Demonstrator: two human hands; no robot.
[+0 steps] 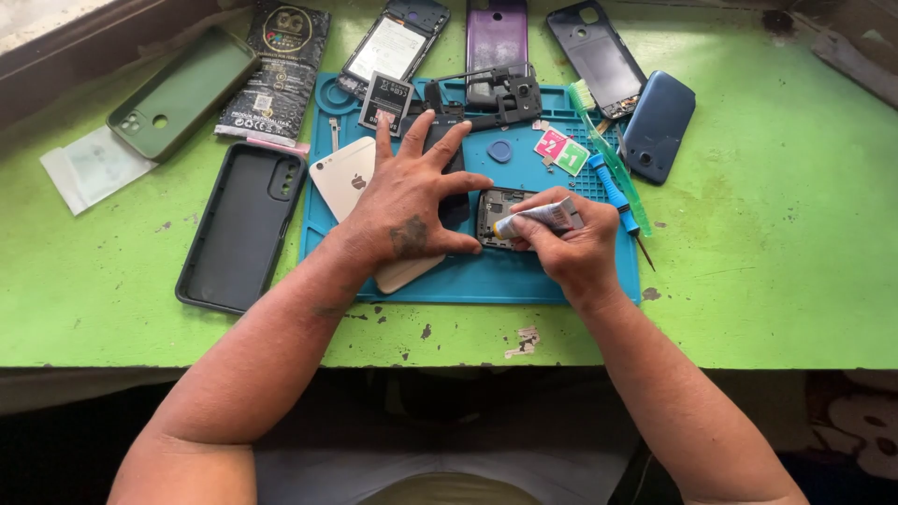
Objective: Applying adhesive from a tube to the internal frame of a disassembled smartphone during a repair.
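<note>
My left hand (412, 201) lies spread on the blue work mat (505, 276), fingers pressing a dark phone body (456, 201) and steadying a small dark phone frame part (493, 208). It also rests over a rose-gold phone (341, 173) lying face down. My right hand (572, 248) grips a small grey glue tube (547, 217), its tip pointing left onto the frame part's edge.
On the green table: a black case (238, 224), a green case (182, 93), a black packet (279, 70), a battery (385, 98), opened phone shells (393, 42), a purple back cover (497, 33), a blue back cover (658, 126), a blue screwdriver (613, 192), a green brush (599, 140), wipe sachets (561, 150).
</note>
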